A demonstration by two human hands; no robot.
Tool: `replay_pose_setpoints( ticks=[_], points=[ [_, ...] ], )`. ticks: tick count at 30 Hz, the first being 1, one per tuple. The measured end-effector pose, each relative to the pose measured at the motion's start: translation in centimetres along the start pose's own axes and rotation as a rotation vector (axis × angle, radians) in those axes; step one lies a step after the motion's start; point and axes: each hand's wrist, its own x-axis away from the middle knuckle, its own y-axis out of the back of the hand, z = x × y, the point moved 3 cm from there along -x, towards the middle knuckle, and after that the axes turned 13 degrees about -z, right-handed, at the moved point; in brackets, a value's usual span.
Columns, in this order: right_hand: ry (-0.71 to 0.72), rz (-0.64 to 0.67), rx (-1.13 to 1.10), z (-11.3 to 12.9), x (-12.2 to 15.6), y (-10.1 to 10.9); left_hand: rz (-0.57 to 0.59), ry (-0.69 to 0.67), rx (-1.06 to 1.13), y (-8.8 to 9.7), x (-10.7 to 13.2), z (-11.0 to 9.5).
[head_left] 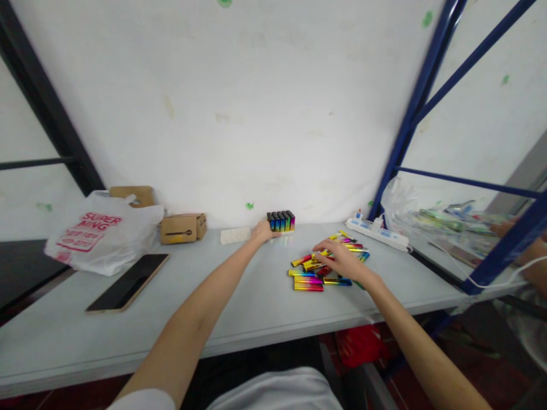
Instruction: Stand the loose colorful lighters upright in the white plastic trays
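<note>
My left hand (pixel 262 231) is closed round the left end of a holder packed with upright rainbow-coloured tubes (pixel 281 221) with black tops, close to the wall. Its thumb lies along the front of the holder's base; the other fingers are partly hidden. To the right, a loose heap of shiny metallic tubes (pixel 308 283) in yellow, red, pink and blue lies on the table. Over that heap, my right hand (pixel 335 256) has its fingers bent and closed on a yellowish tube, whose far part is hidden by the hand. A pale, flat tray (pixel 235 236) rests left of the holder.
A phone-like black tablet (pixel 128 283), a small cardboard box (pixel 183 228) and a white plastic bag (pixel 105 230) occupy the table's left. A white power strip (pixel 378 233) lies at the right by a blue metal frame (pixel 401 131). Beyond it, another person's arm (pixel 534 262) shows.
</note>
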Motion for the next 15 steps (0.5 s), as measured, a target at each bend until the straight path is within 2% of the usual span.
replay_pose_setpoints(
  ticks=[4,5,7,8,12,15],
  points=[
    [0.047,0.108,-0.003,-0.4,-0.4,-1.2,-0.156,0.078,-0.147,2.3,1.2,2.3],
    [0.054,0.141,-0.007,-0.5,-0.7,-1.8,-0.192,0.048,-0.174,3.1,1.9,3.2],
    [0.06,0.209,-0.01,-0.7,-1.5,-3.1,-0.257,-0.121,-0.282,5.1,3.5,5.3],
    [0.059,0.244,-0.005,-0.7,-1.9,-3.9,-0.261,-0.152,-0.322,6.0,4.3,6.6],
    [0.062,0.33,0.042,-0.7,-3.5,-6.3,-0.14,-0.118,-0.291,8.9,7.3,11.5],
    [0.058,0.331,0.052,-0.6,-4.0,-7.0,-0.061,-0.15,-0.245,9.9,9.3,12.7]
  ],
)
